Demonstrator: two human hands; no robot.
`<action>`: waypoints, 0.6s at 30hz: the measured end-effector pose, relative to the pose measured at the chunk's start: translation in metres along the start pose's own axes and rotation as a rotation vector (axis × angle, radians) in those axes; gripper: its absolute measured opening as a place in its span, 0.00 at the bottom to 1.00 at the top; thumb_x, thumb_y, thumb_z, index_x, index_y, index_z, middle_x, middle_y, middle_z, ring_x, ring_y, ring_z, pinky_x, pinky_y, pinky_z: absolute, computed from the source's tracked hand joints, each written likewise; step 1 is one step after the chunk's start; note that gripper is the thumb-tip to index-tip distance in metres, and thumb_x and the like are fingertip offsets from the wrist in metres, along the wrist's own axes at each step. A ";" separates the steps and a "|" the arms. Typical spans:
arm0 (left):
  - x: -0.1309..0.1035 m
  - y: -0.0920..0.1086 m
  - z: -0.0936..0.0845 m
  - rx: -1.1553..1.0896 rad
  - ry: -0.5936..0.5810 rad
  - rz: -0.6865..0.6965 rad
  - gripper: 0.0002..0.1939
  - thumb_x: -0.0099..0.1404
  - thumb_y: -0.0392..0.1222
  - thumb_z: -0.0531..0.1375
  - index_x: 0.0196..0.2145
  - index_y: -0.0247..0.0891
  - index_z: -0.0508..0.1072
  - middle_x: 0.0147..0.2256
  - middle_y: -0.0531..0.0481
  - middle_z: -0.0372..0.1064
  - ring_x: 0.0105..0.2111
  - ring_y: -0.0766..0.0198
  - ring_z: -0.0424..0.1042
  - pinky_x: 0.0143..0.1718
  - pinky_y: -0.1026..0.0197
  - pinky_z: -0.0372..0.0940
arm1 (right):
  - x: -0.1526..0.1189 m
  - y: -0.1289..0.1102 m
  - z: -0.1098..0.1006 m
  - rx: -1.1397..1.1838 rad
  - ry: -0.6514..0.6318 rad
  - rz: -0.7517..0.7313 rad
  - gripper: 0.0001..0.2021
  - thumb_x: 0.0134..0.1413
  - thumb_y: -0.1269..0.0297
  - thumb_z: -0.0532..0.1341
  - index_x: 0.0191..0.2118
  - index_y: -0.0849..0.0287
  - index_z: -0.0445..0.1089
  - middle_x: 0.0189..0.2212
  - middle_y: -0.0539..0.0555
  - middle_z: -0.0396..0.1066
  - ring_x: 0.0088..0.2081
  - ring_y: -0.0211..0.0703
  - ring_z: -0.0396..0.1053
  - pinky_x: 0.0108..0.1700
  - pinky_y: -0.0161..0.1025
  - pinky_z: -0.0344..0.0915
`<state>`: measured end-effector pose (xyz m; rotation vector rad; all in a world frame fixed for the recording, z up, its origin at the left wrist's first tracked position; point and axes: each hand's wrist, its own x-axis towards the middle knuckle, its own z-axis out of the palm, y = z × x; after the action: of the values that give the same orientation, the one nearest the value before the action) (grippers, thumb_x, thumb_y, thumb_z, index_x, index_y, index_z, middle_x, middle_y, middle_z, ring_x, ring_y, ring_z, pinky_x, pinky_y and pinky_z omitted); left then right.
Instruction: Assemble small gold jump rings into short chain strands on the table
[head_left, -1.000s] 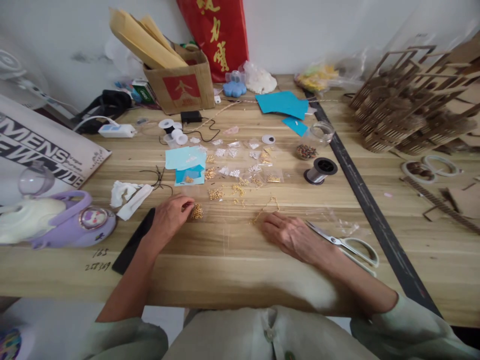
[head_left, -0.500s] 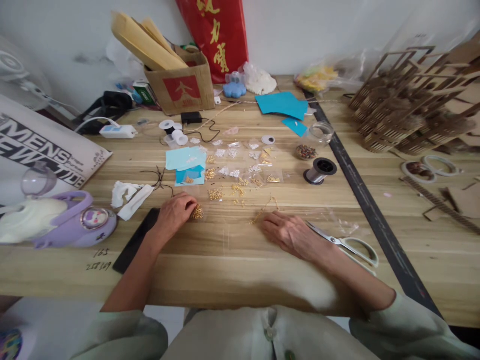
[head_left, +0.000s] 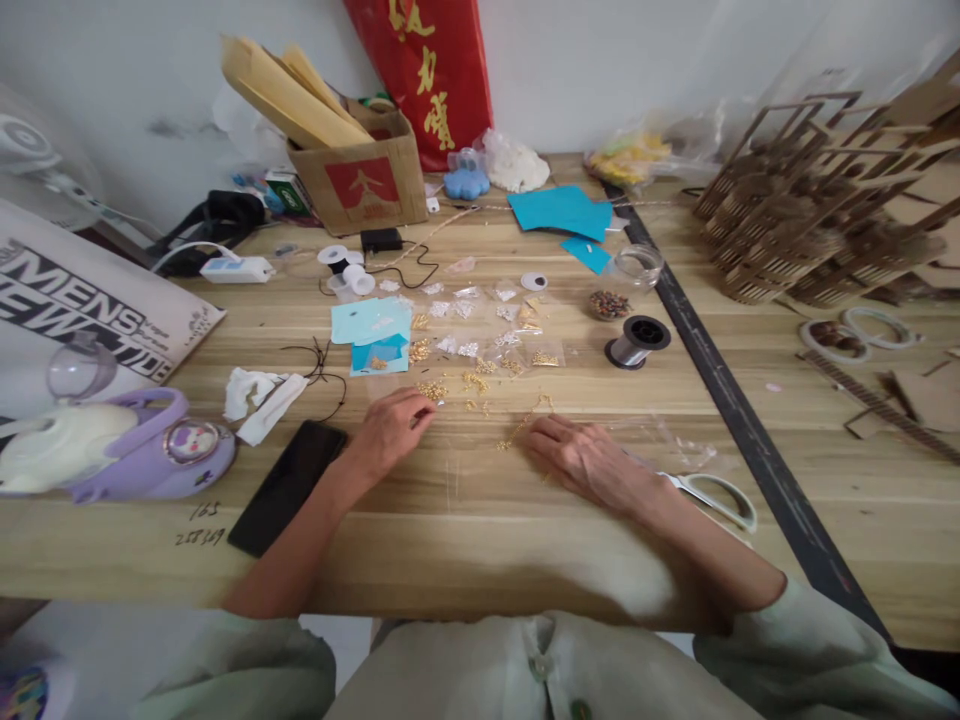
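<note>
My left hand (head_left: 394, 425) is over the table just below a pile of gold beads (head_left: 431, 391), its thumb and fingers pressed together; anything between them is too small to make out. My right hand (head_left: 574, 450) rests on the table with its fingers closed beside a thin gold chain (head_left: 525, 425), and what they hold is hidden. Small bags of silver pieces (head_left: 466, 349) and gold pieces (head_left: 545, 358) lie beyond the hands. White-handled scissors (head_left: 716, 498) lie partly under my right forearm.
A black phone (head_left: 285, 487) lies beside my left forearm. Further back are a wire spool (head_left: 637, 343), a bead jar (head_left: 609, 304), blue sheets (head_left: 562, 210) and a cardboard box (head_left: 360, 185). A long black strip (head_left: 720, 390) crosses the table on the right.
My left hand has moved right from the bead pile it was touching, uncovering more of the phone. My right hand has barely shifted beside the chain.
</note>
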<state>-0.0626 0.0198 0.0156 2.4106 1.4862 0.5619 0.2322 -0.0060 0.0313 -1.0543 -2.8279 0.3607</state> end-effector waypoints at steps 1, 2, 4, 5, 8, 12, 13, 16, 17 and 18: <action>0.002 0.004 0.005 0.005 -0.035 0.025 0.06 0.63 0.33 0.55 0.30 0.37 0.72 0.32 0.48 0.71 0.34 0.63 0.69 0.37 0.61 0.64 | 0.000 0.000 0.000 0.001 0.005 0.001 0.10 0.63 0.72 0.50 0.44 0.60 0.67 0.39 0.57 0.68 0.41 0.42 0.66 0.39 0.35 0.62; 0.003 0.006 0.009 0.018 -0.058 0.039 0.07 0.64 0.33 0.55 0.30 0.37 0.72 0.31 0.48 0.71 0.33 0.63 0.69 0.37 0.61 0.64 | 0.000 0.000 0.000 -0.002 0.006 0.003 0.10 0.63 0.72 0.50 0.44 0.60 0.67 0.39 0.57 0.68 0.41 0.42 0.66 0.39 0.35 0.62; 0.005 0.008 0.017 0.049 -0.106 0.042 0.07 0.65 0.34 0.54 0.31 0.36 0.72 0.32 0.48 0.70 0.34 0.63 0.69 0.38 0.61 0.64 | 0.000 0.000 0.001 -0.018 -0.002 0.007 0.09 0.63 0.72 0.50 0.43 0.61 0.67 0.38 0.57 0.68 0.40 0.42 0.66 0.39 0.36 0.62; 0.006 0.009 0.019 0.059 -0.120 0.039 0.08 0.65 0.34 0.54 0.31 0.36 0.72 0.33 0.48 0.70 0.35 0.62 0.69 0.38 0.60 0.63 | 0.000 0.000 0.001 -0.028 -0.010 0.008 0.09 0.64 0.72 0.50 0.42 0.61 0.67 0.39 0.57 0.68 0.41 0.42 0.66 0.39 0.36 0.62; 0.007 0.008 0.022 0.067 -0.151 0.028 0.09 0.67 0.35 0.53 0.32 0.36 0.73 0.34 0.47 0.69 0.36 0.61 0.69 0.40 0.60 0.63 | -0.002 0.001 0.002 -0.037 -0.019 0.014 0.09 0.64 0.72 0.50 0.43 0.61 0.67 0.39 0.57 0.68 0.41 0.42 0.66 0.39 0.36 0.62; 0.007 0.009 0.018 0.035 -0.161 0.021 0.10 0.67 0.35 0.52 0.34 0.36 0.73 0.36 0.46 0.69 0.38 0.60 0.69 0.41 0.58 0.64 | -0.003 0.003 0.001 0.005 0.014 0.021 0.09 0.63 0.72 0.50 0.42 0.60 0.67 0.38 0.57 0.68 0.41 0.41 0.67 0.39 0.35 0.62; 0.007 0.009 0.017 0.028 -0.160 0.022 0.10 0.67 0.35 0.52 0.35 0.36 0.73 0.36 0.46 0.69 0.38 0.60 0.69 0.42 0.58 0.64 | -0.004 0.003 0.001 0.014 0.024 0.019 0.09 0.63 0.72 0.51 0.42 0.60 0.67 0.38 0.57 0.68 0.41 0.41 0.67 0.39 0.35 0.62; 0.008 0.009 0.016 0.026 -0.170 0.029 0.10 0.67 0.35 0.52 0.34 0.36 0.73 0.36 0.46 0.69 0.38 0.61 0.68 0.42 0.58 0.64 | -0.005 0.004 0.002 0.031 0.046 0.010 0.09 0.63 0.72 0.51 0.42 0.59 0.67 0.39 0.57 0.68 0.41 0.41 0.67 0.39 0.35 0.62; 0.009 0.009 0.015 0.030 -0.180 0.030 0.10 0.67 0.35 0.52 0.34 0.36 0.73 0.36 0.46 0.69 0.38 0.61 0.68 0.41 0.58 0.64 | -0.005 0.004 0.002 0.031 0.048 0.008 0.09 0.63 0.72 0.51 0.43 0.60 0.67 0.39 0.57 0.68 0.41 0.41 0.67 0.39 0.35 0.63; 0.009 0.009 0.015 0.036 -0.190 0.032 0.10 0.67 0.35 0.52 0.34 0.36 0.73 0.36 0.46 0.69 0.37 0.61 0.68 0.41 0.58 0.64 | -0.005 0.004 0.002 0.028 0.049 0.006 0.09 0.63 0.72 0.51 0.43 0.60 0.67 0.39 0.57 0.69 0.41 0.41 0.67 0.38 0.35 0.63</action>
<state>-0.0450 0.0239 0.0072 2.4410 1.3926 0.3050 0.2383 -0.0067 0.0282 -1.0517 -2.7687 0.3692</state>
